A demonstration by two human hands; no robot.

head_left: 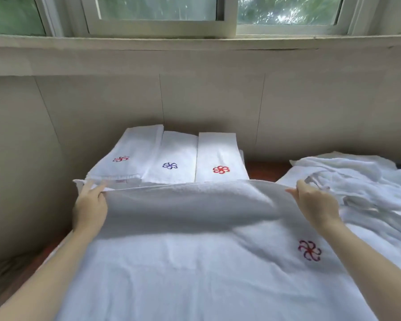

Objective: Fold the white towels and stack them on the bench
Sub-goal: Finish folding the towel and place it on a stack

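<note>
Folding a towel spread across the lower centre of the frame: left hand at centre left and right hand at centre right each pinch a far corner, fingers closed on the raised edge, which is lifted clear of the rest of the cloth. A flower mark shows at lower right. To do this well, likely keep both corners level and taut, bring the far edge evenly toward the near one, match the edges, then smooth out the sag in the middle.

Three folded towels lie side by side at centre, just behind the lifted edge, each with a small flower. An unfolded heap sits at right, near the right hand. Bench is reddish-brown, visible between stack and heap. Pale panelled wall behind; window across the top, greenery outside.
</note>
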